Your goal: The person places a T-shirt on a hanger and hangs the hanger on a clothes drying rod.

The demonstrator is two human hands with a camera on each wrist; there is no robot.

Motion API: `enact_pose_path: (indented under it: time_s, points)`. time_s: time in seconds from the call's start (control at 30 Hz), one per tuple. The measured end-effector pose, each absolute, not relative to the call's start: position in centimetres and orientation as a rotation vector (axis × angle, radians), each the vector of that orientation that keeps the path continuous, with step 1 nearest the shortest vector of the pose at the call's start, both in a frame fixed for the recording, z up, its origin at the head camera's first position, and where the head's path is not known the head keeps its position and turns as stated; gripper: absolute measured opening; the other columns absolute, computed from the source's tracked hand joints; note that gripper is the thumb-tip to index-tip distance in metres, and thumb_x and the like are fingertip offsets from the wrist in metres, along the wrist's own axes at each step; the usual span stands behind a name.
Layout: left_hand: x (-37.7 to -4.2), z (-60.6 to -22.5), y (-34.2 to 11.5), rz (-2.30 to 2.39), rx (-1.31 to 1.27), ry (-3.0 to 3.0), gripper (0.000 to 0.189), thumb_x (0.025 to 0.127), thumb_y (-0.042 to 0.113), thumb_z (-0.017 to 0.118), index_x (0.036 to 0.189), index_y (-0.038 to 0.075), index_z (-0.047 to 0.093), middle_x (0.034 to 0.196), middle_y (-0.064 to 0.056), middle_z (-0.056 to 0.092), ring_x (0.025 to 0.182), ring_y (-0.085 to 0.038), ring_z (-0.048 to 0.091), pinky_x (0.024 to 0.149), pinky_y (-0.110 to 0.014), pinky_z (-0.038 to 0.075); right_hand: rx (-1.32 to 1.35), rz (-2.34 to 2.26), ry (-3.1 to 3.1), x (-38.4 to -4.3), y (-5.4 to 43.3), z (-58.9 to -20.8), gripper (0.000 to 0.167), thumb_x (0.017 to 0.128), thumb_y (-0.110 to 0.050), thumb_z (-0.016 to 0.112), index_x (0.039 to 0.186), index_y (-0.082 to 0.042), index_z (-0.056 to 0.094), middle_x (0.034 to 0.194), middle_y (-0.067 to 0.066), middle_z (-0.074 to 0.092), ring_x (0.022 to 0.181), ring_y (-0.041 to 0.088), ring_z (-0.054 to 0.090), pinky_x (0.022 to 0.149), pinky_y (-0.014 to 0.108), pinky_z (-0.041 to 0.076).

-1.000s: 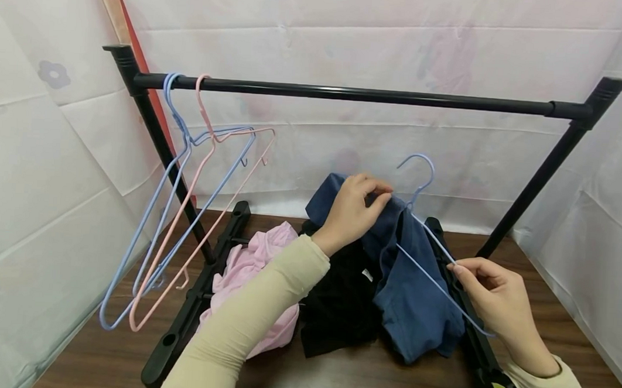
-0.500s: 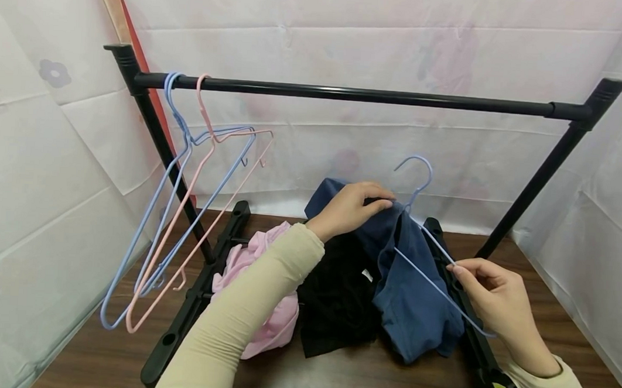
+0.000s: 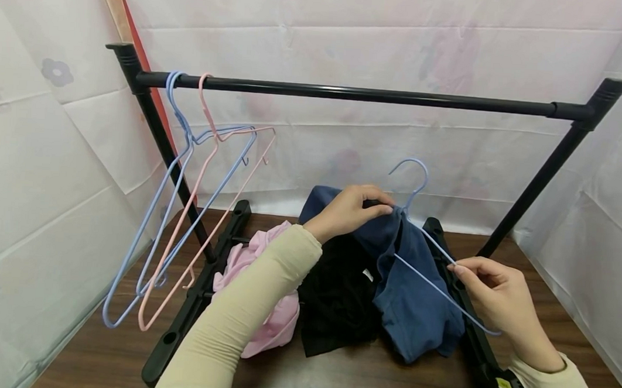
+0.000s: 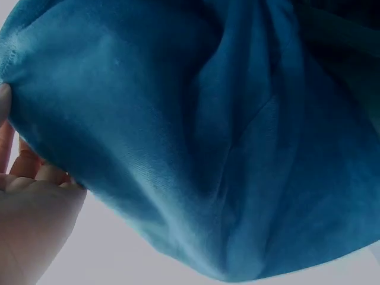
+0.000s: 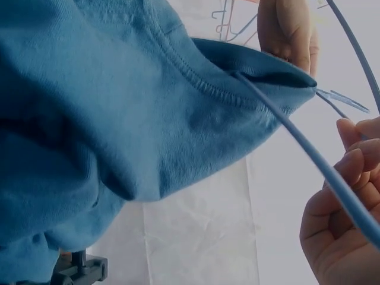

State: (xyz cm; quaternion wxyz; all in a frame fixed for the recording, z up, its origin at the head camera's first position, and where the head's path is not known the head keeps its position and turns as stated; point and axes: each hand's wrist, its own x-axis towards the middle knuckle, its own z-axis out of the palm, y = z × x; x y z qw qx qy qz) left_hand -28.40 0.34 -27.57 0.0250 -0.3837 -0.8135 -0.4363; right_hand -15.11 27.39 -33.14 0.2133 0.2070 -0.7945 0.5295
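Note:
In the head view, my left hand (image 3: 348, 212) pinches the neck edge of a dark blue garment (image 3: 416, 299), close beside the neck of a light blue hanger (image 3: 445, 293). My right hand (image 3: 503, 298) pinches the hanger's upper right arm. The right wrist view shows the hanger's bar (image 5: 338, 183) passing into the garment's ribbed neck opening (image 5: 199, 83). The hanger's far side is hidden inside the cloth. Blue fabric (image 4: 172, 119) fills most of the left wrist view, with the left hand (image 4: 38, 219) at its edge.
A black rack's rail (image 3: 348, 93) spans the back. Blue hangers (image 3: 134, 237) and a pink hanger (image 3: 198, 182) hang at its left end. Pink cloth (image 3: 278, 321) and black cloth (image 3: 336, 312) lie on the wooden table (image 3: 375, 385) between the rack's feet.
My left hand has lowered a little with the garment's neck. The hanger's hook has dipped and shifted slightly left, while the right hand keeps its pinch almost in place.

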Motion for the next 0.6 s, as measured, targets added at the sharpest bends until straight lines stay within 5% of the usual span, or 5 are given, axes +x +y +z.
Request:
enact_pose_path:
  time_s: [0.17, 0.37, 0.6]
  points:
    - [-28.33, -27.86, 0.36, -1.351, -1.22, -2.486, 0.022, 0.097, 0.021, 0.062, 0.116, 0.014, 0.071, 0.121, 0.0, 0.066, 0.113, -0.012, 0.06, 0.093, -0.022, 0.05, 0.532, 1.259, -2.233, -15.29, 27.64, -33.12, 0.013, 0.089, 0.009, 0.064, 0.09, 0.0, 0.072, 0.083, -0.023, 0.07, 0.052, 0.002, 0.048, 0.042, 0.024, 0.036]
    - [-28.19, -28.09, 0.34, -1.369, -1.215, -2.461, 0.023, 0.097, 0.021, 0.061, 0.117, 0.014, 0.071, 0.12, 0.0, 0.066, 0.111, -0.012, 0.061, 0.091, -0.021, 0.05, 0.532, 1.169, -2.212, -15.51, 27.79, -33.16, 0.015, 0.084, 0.01, 0.068, 0.09, -0.003, 0.074, 0.079, -0.022, 0.067, 0.052, 0.002, 0.046, 0.043, 0.022, 0.035]
    - [-28.07, -28.2, 0.2, -1.328, -1.222, -2.423, 0.025, 0.097, 0.023, 0.061, 0.118, 0.012, 0.071, 0.12, 0.0, 0.067, 0.111, -0.012, 0.061, 0.091, -0.022, 0.05, 0.568, 1.027, -2.15, -15.84, 27.89, -33.02, 0.021, 0.079, 0.011, 0.073, 0.087, -0.008, 0.075, 0.078, -0.01, 0.066, 0.061, -0.001, 0.051, 0.053, 0.015, 0.041]
